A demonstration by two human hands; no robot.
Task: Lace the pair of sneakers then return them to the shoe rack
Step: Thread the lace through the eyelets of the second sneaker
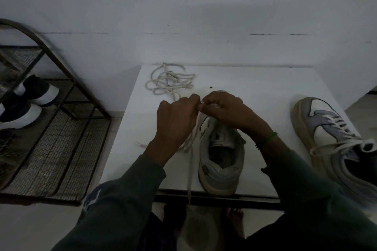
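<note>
Left hand (177, 116): raised over the front of the sneaker, fingers curled, pinching the off-white flat lace (190, 159); meets the right hand at the fingertips.
Right hand (224, 110): laid across the front of the sneaker, fingers curled down, pinching the same lace just beside the left fingertips; thin green band (270, 137) on the wrist.
Grey and white low-top sneaker (221, 161): upright near the front middle of the tabletop, heel toward the person, toe hidden under the hands, tongue label showing.
Off-white flat lace: runs from the pinch down the sneaker's left side, with one strand hanging over the near tabletop edge and one tip lying on the tabletop to the left.
Second grey and white sneaker (326, 134): on the right part of the tabletop, well apart from the first, toe pointing away, already laced, loose ends trailing toward the heel.
Spare off-white lace (169, 81): tangled in a loose heap at the far left of the tabletop, just beyond the hands.
White square tabletop (265, 87): against a white wall, dark rail along the near edge.
Dark metal shoe rack (61, 149): on the floor at the left, beside the tabletop, mesh shelves; pair of dark shoes with white soles (38, 89) on one shelf.
Sleeves: dark green, reaching both wrists.
</note>
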